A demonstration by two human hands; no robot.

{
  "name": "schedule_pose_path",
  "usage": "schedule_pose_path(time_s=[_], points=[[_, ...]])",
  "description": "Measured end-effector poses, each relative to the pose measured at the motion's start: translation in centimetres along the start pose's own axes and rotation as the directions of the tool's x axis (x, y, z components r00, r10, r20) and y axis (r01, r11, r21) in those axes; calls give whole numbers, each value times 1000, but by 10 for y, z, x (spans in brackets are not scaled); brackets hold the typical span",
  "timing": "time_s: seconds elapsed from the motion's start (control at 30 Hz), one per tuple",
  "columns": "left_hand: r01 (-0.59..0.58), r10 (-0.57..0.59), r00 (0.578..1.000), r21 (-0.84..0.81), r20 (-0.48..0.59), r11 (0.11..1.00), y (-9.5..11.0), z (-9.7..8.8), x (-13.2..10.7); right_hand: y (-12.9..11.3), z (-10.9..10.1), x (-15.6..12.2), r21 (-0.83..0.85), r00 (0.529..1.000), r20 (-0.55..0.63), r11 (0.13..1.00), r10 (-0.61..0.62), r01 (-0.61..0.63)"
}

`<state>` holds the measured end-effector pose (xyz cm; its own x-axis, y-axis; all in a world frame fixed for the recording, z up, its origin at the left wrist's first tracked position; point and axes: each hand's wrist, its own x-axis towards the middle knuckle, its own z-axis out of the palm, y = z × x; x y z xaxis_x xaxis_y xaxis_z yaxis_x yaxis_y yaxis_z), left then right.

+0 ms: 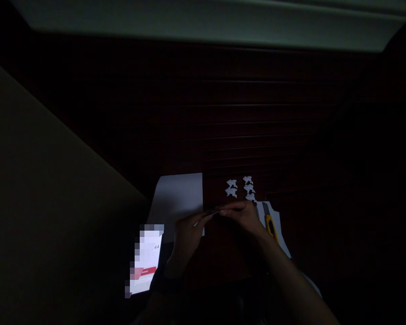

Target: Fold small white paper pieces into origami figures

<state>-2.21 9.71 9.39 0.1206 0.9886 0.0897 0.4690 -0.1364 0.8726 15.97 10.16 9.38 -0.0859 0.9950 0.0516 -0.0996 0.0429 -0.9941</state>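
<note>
The scene is very dark. My left hand (188,232) and my right hand (242,215) meet over a dark table, fingers pinched together on a small piece of paper (212,213) held between them. A white sheet of paper (179,198) lies just behind my left hand. Several small white folded paper shapes (240,187) sit in two short rows just beyond my right hand.
A yellow utility knife (270,225) lies on another white sheet (277,230) beside my right wrist. A lit phone screen (145,259) glows at my left forearm. A dark slatted wooden surface (257,117) stretches behind; a tan surface (37,203) fills the left.
</note>
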Motion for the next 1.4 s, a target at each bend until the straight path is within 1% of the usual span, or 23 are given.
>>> schedule_pose_path(time_s=[0.1, 0.2, 0.43, 0.6, 0.77, 0.87, 1.03, 1.13, 1.23, 1.4], points=[[-20, 20, 1000, -17, 8, 1000, 4, -2, 0, -1, 1, 0, 32, 999, 29, 999, -24, 23], [-21, 21, 1000, -12, 6, 1000, 6, -3, 1, -1, 1, 0, 46, 999, 25, 999, -21, 20], [-35, 34, 999, 37, 25, 999, -2, -1, 1, 1, 0, 0, 43, 1000, 14, 999, -8, 7], [-40, 36, 999, 122, 34, 992, -6, 0, 1, 3, -1, -1, 74, 1000, -23, 997, -5, 7], [-56, 48, 997, 164, 56, 985, -7, 1, 1, 2, -1, -2, 77, 1000, -10, 997, -23, 24], [-70, 62, 996, 146, 61, 987, -8, 2, 1, 0, -1, -2, 75, 1000, 6, 997, -14, 13], [-73, 66, 997, 148, 51, 986, -11, 3, 0, 0, -2, -2, 77, 1000, -6, 997, -28, 29], [-86, 82, 996, 112, 40, 990, -13, 4, 0, 1, -3, -1, 72, 999, 11, 997, -42, 41], [-105, 101, 994, 86, 53, 991, -14, 5, 1, 3, -3, 0, 77, 998, 22, 996, -53, 51], [-87, 80, 994, 108, 68, 990, -12, 4, 1, 3, -2, 0, 80, 998, 2, 995, -56, 55]])
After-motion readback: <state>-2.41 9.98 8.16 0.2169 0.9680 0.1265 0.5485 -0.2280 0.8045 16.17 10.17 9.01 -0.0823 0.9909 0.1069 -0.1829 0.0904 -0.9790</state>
